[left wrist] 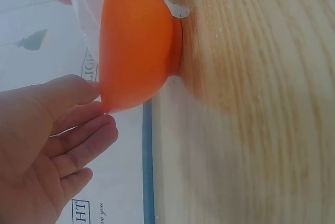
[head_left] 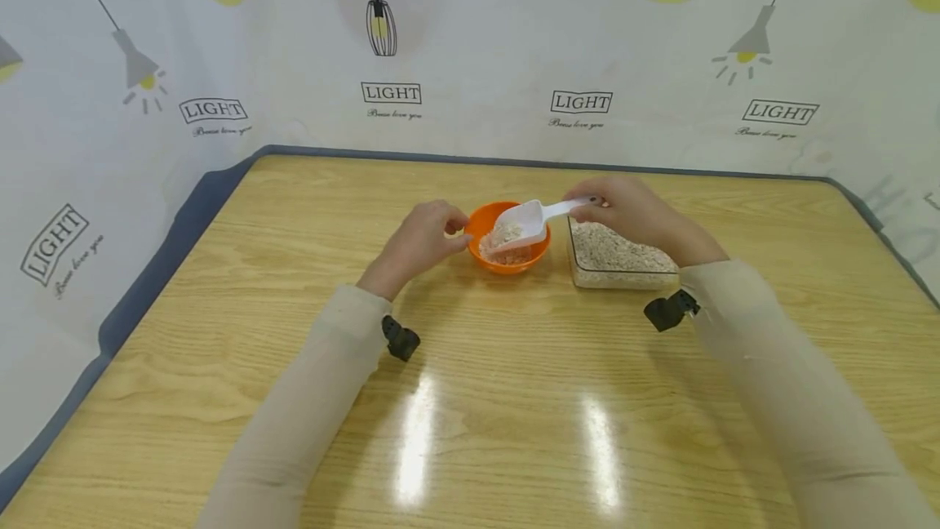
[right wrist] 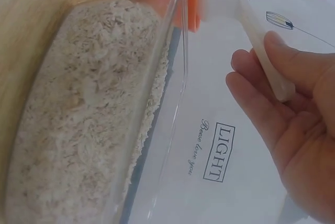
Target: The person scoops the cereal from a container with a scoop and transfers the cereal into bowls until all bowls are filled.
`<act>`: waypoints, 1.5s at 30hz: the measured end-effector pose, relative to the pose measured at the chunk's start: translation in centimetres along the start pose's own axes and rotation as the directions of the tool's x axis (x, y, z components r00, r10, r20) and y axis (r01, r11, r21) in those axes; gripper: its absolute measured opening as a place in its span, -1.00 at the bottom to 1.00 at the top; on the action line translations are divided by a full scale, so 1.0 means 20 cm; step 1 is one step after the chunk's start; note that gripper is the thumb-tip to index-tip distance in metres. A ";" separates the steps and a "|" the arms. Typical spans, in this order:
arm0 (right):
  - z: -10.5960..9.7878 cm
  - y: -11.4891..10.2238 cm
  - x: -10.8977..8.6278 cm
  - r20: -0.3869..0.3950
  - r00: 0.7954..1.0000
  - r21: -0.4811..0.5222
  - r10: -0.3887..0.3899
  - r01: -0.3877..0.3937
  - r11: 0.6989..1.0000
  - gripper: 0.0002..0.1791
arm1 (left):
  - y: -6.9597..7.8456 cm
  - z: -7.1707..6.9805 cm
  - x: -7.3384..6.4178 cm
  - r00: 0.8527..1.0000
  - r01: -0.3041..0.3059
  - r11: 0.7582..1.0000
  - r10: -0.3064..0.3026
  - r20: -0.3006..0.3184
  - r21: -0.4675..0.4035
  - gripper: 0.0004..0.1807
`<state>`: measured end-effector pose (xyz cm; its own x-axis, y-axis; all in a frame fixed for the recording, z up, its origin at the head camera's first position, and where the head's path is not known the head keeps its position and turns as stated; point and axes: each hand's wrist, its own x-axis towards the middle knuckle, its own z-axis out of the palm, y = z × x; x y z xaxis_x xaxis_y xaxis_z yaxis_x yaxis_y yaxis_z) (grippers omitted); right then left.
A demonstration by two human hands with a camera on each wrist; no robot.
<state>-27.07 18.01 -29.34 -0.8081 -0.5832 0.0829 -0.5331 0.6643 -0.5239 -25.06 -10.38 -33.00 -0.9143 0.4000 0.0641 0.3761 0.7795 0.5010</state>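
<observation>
In the head view an orange bowl [head_left: 485,221] stands on the table with pale flakes [head_left: 499,253] inside. My left hand [head_left: 424,241] is at its left rim, thumb and fingertips pinching the edge of the bowl [left wrist: 137,46] in the left wrist view. My right hand [head_left: 624,206] holds a white scoop [head_left: 530,223] by its handle, between thumb and fingers. The scoop is tilted down over the bowl, with flakes at its front lip. Below my right hand sits a clear rectangular container [head_left: 624,280] filled with flakes [right wrist: 89,93].
The wooden table [head_left: 507,398] ends at a dark blue border at the back. Behind it hangs a white wall covering [head_left: 470,47] printed with lamps. Each wrist carries a small black camera [head_left: 400,339]. A few tiny crumbs lie beside the bowl's foot.
</observation>
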 end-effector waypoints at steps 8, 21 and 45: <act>-0.02 -0.02 0.02 0.022 0.999 -0.059 -0.027 0.029 0.998 -0.73 | 0.00 0.00 0.00 1.000 0.009 1.000 -0.009 0.004 -0.017 -0.72; -0.05 -0.10 0.06 0.001 0.997 -0.091 -0.071 0.071 0.993 -0.73 | 0.02 -0.01 0.00 1.000 0.024 0.999 -0.024 0.009 -0.023 -0.73; -0.07 -0.09 0.03 -0.097 0.987 -0.109 -0.125 0.115 0.987 -0.72 | 0.02 -0.01 0.01 0.999 0.042 0.999 -0.042 0.016 -0.011 -0.72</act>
<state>-26.93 17.13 -27.17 -0.7554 -0.6136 0.2300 -0.6464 0.6400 -0.4155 -25.03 -10.05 -32.55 -0.9266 0.3750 0.0292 0.3360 0.7903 0.5123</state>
